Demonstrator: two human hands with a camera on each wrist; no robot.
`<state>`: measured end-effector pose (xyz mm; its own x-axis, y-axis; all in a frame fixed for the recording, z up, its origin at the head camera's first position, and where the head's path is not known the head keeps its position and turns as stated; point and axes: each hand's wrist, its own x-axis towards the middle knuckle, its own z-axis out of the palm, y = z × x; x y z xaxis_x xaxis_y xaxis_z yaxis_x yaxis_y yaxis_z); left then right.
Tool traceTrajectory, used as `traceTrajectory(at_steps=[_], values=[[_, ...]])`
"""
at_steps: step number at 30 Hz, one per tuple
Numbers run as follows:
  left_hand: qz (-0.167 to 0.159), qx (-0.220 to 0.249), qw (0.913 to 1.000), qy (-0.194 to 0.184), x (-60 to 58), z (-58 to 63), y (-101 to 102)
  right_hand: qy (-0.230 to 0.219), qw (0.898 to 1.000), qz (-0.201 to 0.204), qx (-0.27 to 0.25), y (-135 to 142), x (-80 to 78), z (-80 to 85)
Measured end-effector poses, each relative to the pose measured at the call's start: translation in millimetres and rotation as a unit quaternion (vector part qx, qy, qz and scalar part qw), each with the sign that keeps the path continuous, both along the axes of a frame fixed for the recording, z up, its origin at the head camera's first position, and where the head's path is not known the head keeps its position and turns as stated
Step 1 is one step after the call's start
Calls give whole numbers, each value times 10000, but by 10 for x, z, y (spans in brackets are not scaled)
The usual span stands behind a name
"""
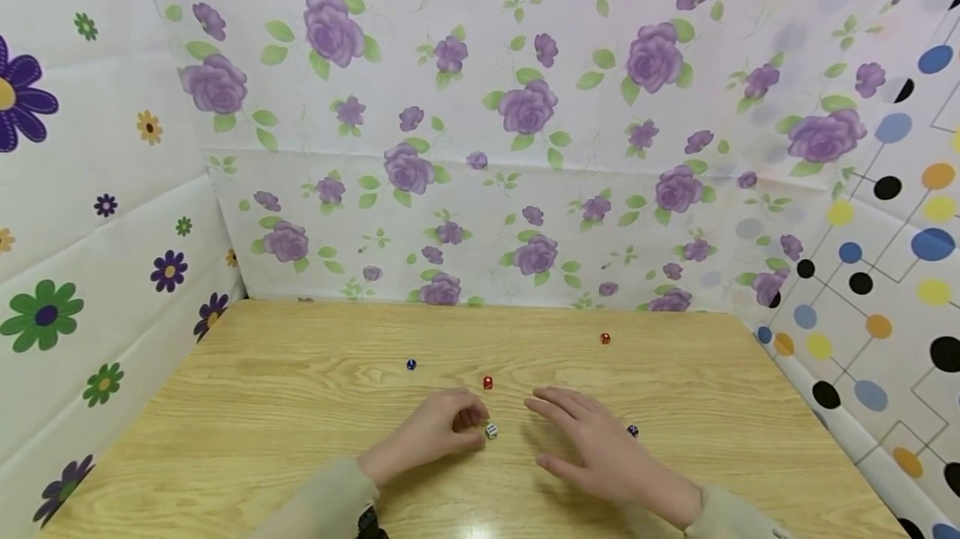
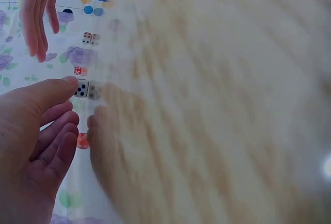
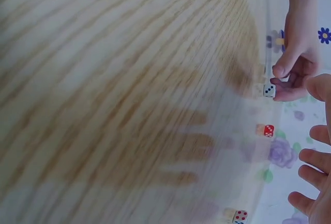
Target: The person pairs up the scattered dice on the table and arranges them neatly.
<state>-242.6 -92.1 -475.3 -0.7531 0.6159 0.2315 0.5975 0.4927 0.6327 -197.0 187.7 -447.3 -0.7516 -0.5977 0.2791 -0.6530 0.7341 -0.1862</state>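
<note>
A white die [image 1: 491, 431] with dark dots sits on the wooden table [image 1: 300, 414] right at the fingertips of my left hand [image 1: 438, 431]. That hand's fingers are loosely bent, its thumb and forefinger tips on either side of the die's near edge. In the left wrist view the thumb tip overlaps the edge of the white die [image 2: 81, 88]. My right hand [image 1: 600, 447] hovers over the table to the right, fingers spread and holding nothing. A red die [image 1: 488, 383] lies just beyond the white one. A dark blue die [image 1: 633, 431] is beside the right hand's outer edge.
Farther back lie another blue die [image 1: 411, 365] on the left and another red die [image 1: 605, 339] on the right. A flowered cloth [image 1: 480, 214] hangs behind the table. Patterned cloths also stand along the left and right sides.
</note>
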Motion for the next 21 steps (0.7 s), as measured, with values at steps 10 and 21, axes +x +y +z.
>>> traceTrajectory(at_steps=[10,21], values=[[381,325,9978,-434,4,-44,118,-62,10000,65,-14,-57,-14,7],[554,526,9947,-681,32,-43,117,-67,9999,67,-104,-88,-25,-42]])
